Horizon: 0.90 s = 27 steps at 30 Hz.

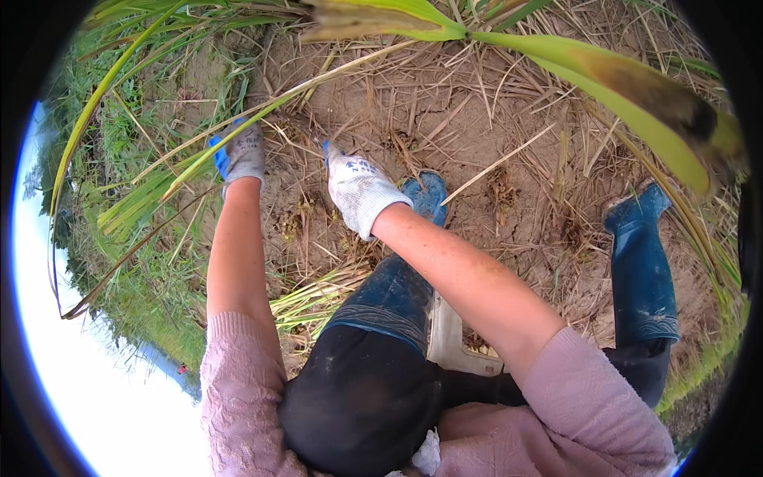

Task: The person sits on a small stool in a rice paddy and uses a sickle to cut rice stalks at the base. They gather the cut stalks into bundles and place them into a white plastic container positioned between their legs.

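My left hand wears a whitish knit glove with a blue coated palm. Its fingers curl away from me beside long green leaf blades. One leaf crosses in front of the glove, and whether the fingers grip the blades is hidden. My right hand, in a matching soiled glove, points forward and left over the bare soil. Only a little blue shows at its fingertips, and what it may hold is unclear. Between the two gloves runs a thin dry stalk.
Dry straw and muddy soil lie around my blue rubber boots. A pale plastic crate-like object is under my legs. Cut green leaves lie by my knee. A broad yellow-green leaf hangs close at upper right. Grass borders the left.
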### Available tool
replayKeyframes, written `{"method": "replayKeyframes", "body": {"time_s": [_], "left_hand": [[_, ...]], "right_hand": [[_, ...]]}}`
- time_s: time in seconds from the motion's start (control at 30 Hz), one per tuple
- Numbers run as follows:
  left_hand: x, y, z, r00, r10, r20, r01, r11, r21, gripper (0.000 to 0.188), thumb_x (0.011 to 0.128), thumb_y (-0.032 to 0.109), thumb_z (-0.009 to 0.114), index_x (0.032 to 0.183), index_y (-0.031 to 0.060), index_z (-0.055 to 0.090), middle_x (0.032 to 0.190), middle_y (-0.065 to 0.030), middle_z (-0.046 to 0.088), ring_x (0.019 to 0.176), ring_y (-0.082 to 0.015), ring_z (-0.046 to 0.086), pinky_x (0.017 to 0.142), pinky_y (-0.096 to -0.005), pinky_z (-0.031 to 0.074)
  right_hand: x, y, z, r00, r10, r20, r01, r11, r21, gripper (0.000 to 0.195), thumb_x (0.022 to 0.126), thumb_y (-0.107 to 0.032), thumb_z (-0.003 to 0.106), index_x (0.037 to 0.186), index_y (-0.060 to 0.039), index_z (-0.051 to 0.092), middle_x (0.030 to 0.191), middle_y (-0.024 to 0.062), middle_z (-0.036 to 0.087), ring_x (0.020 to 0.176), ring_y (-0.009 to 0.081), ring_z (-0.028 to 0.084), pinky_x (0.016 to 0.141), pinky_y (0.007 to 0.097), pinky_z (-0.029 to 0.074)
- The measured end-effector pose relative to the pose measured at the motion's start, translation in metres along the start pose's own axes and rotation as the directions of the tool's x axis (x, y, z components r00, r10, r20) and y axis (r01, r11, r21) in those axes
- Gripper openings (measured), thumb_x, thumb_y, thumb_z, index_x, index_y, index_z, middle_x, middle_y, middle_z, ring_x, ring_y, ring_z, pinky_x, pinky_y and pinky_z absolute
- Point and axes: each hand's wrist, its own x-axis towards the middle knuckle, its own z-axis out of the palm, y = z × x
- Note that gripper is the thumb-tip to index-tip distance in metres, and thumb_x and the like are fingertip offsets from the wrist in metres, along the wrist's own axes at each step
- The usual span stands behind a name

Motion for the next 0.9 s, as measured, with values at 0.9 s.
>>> {"method": "replayKeyframes", "body": {"time_s": [0.9], "left_hand": [[-0.223,0.045,-0.020,0.794,-0.048,0.606,0.282,0.912,-0.297,0.027,0.068,0.025,0.063,0.090,0.0097,0.058,0.087,-0.0165,0.062,0.083,-0.0324,0.060,0.074,-0.0403,0.047]], "right_hand": [[-0.178,0.090,-0.083,0.938,0.345,-0.027,-0.246,0.719,0.650,0.044,0.087,-0.012,0.042,0.130,-0.0209,0.035,0.066,0.0049,0.053,0.047,0.0101,0.048,0.039,0.0257,0.041]]}}
